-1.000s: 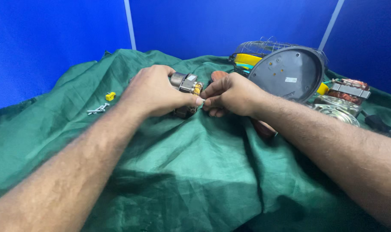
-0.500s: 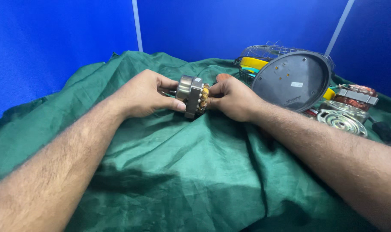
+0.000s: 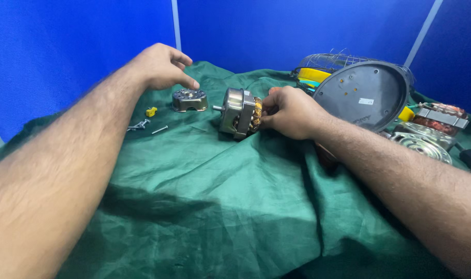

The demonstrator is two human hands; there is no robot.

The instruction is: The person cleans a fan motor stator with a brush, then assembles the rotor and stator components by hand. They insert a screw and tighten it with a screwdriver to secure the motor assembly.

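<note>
Head view: a small electric motor [image 3: 239, 112] is held on its side on the green cloth [image 3: 204, 196] by the right hand [image 3: 290, 112], whose fingers are closed around the end with the copper windings, the short shaft pointing toward the person's left. The left hand [image 3: 160, 64] is raised above the cloth with fingers loosely curled and nothing held in it; it hangs just above and beside a round metal end cap [image 3: 189, 100], which lies apart from the motor. A small yellow piece [image 3: 151, 111] and a few loose screws [image 3: 142, 125] lie near the cap, further left.

To the right, a dark grey round housing cover [image 3: 367, 95] is propped up in front of a wire fan guard [image 3: 331, 61]; a second stator with copper windings [image 3: 442, 118] and a ribbed metal plate [image 3: 420, 144] lie beyond the right forearm.

The step in hand is judged to be work on the motor's casing, with one end cap off. A steady hold on the motor body would be called for next, and the cap would need to be taken up squarely by its rim, clear of the screws.
</note>
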